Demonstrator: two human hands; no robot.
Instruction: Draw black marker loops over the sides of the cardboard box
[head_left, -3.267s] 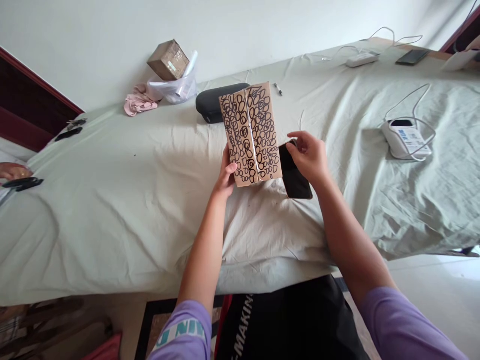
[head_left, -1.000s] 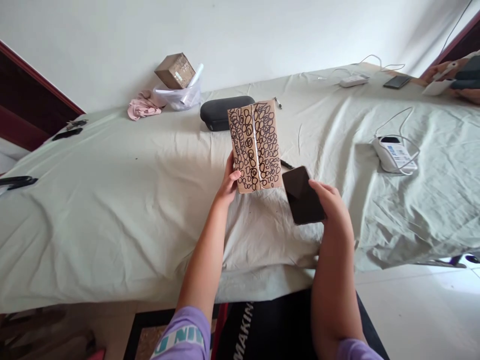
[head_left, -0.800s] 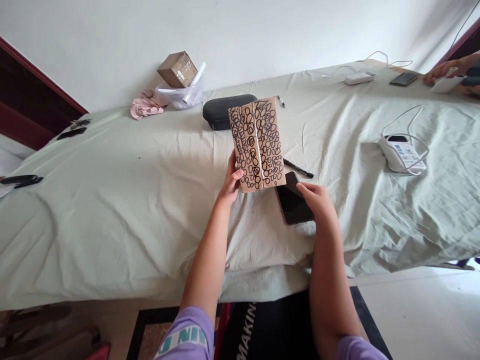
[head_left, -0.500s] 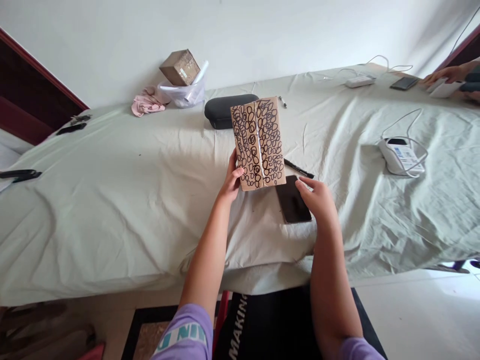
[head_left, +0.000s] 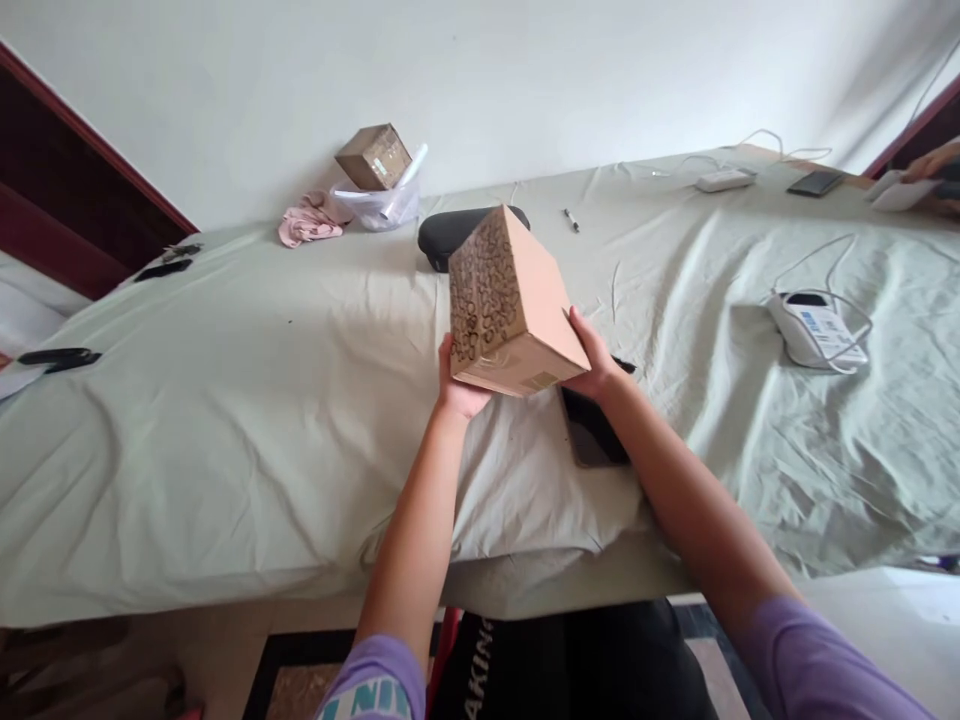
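Observation:
I hold a brown cardboard box (head_left: 517,300) up over the table with both hands. Its left face is covered in black scribbled loops, and a plain face points up. My left hand (head_left: 459,390) grips the box at its lower left corner. My right hand (head_left: 596,352) presses against its right side. A black phone (head_left: 592,438) lies flat on the pale green sheet (head_left: 225,400) just below my right wrist. A black pen is mostly hidden behind my right hand.
A black case (head_left: 442,238) lies behind the box. Far left back: a small cardboard box (head_left: 373,157) on a plastic bag, pink cloth (head_left: 311,218). A white device with cables (head_left: 816,328) sits at right. Another person's hand (head_left: 930,165) shows at far right, near a dark phone (head_left: 816,183).
My right hand laid the phone down on the sheet and moved to the box. The box has turned, so the scribbled face now points left.

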